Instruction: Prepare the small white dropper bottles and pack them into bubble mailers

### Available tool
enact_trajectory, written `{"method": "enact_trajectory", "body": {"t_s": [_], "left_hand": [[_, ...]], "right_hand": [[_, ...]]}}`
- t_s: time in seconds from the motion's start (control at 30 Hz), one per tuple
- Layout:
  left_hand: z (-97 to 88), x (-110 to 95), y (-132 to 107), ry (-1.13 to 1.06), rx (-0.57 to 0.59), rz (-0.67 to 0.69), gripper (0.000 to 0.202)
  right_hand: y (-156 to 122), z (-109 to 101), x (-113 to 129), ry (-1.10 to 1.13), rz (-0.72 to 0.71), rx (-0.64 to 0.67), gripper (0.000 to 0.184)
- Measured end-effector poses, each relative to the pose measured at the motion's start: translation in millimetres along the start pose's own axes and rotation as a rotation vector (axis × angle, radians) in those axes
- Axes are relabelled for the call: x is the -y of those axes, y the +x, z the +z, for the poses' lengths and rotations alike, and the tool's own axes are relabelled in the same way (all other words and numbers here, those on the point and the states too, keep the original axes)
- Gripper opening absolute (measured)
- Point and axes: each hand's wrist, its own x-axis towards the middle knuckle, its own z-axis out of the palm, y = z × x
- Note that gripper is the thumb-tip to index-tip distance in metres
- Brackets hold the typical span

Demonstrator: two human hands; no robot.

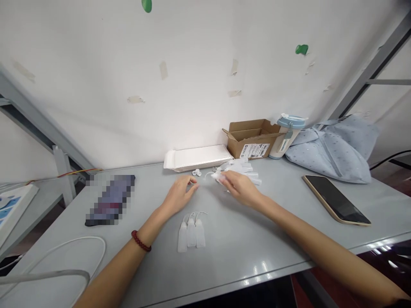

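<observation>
My left hand (178,194) rests over the grey table (250,248), its fingertips pinched together near two small white caps (196,172); whether it holds anything I cannot make out. My right hand (239,186) is closed on a small translucent squeeze bottle (215,175) drawn from a pile of the same bottles (245,169) just behind it. Three finished-looking bottles (192,233) with thin bent nozzles lie side by side in front of me, between my forearms. A red bead bracelet (140,241) sits on my left wrist.
A white tray (197,157) and an open cardboard box (252,139) stand against the wall, with a blue-lidded cup (287,134) and a pale blue bag (337,149) to the right. A phone (335,199) lies at right, a blurred dark item (111,199) at left, white cable (64,256) near left.
</observation>
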Motion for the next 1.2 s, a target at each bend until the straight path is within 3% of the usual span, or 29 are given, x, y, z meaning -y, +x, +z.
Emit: {"method": "enact_trajectory", "body": {"t_s": [0.17, 0.33, 0.5, 0.6, 0.67, 0.73, 0.83, 0.9, 1.03, 1.2], "left_hand": [[9.0, 19, 4, 0.087, -0.037, 0.111, 0.035], [21.9, 11, 5, 0.306, 0.071, 0.098, 0.041], [23.2, 11, 6, 0.340, 0.088, 0.095, 0.040], [22.7, 11, 5, 0.316, 0.072, 0.139, 0.038], [22.9, 11, 4, 0.309, 0.053, 0.161, 0.040], [23.3, 10, 4, 0.317, 0.052, 0.161, 0.042], [23.5, 9, 4, 0.336, 0.089, 0.136, 0.044], [23.2, 9, 4, 0.356, 0.121, 0.127, 0.045], [22.3, 7, 4, 0.382, 0.156, 0.150, 0.041], [23.2, 4, 3, 0.349, 0.094, 0.149, 0.037]], "right_hand": [[10, -9, -20, -0.283, 0.079, -0.203, 0.034], [17, -2, -21, -0.544, 0.201, -0.159, 0.030], [17, 2, -14, -0.691, 0.262, -0.131, 0.027], [11, -1, -5, -0.684, 0.218, -0.195, 0.028], [4, -4, 8, -0.601, 0.075, -0.214, 0.028], [-4, -8, 26, -0.433, -0.097, -0.075, 0.026], [-17, -11, 55, -0.183, -0.340, 0.302, 0.025], [-25, -8, 71, -0.153, -0.461, 0.458, 0.024], [-37, -1, 84, -0.184, -0.590, 0.497, 0.026], [-38, 3, 83, -0.206, -0.601, 0.533, 0.025]]}}
